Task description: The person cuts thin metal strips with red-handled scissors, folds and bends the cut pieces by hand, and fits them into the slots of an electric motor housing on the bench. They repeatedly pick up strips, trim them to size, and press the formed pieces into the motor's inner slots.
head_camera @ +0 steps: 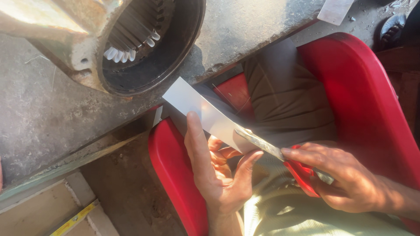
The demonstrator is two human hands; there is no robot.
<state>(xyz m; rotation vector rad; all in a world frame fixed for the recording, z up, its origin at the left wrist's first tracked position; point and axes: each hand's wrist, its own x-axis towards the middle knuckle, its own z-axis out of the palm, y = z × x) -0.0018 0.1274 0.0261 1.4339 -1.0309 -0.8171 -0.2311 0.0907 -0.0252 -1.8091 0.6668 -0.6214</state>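
Note:
My left hand [214,170] pinches a long strip of white-grey insulating paper [201,111] between thumb and fingers. My right hand [345,179] grips red-handled scissors [302,172]; their metal blades [260,143] bite into the strip's near end. The strip slants up towards a rusty motor stator housing [144,48] on the workbench, with white paper liners [127,51] poking out of its slots.
A grey concrete workbench [43,109] carries the housing. I sit in a red plastic chair [363,96], its armrest [175,175] beside my left hand. Another white paper piece [334,11] lies at the top right. A yellow tape measure [74,218] lies on the floor at lower left.

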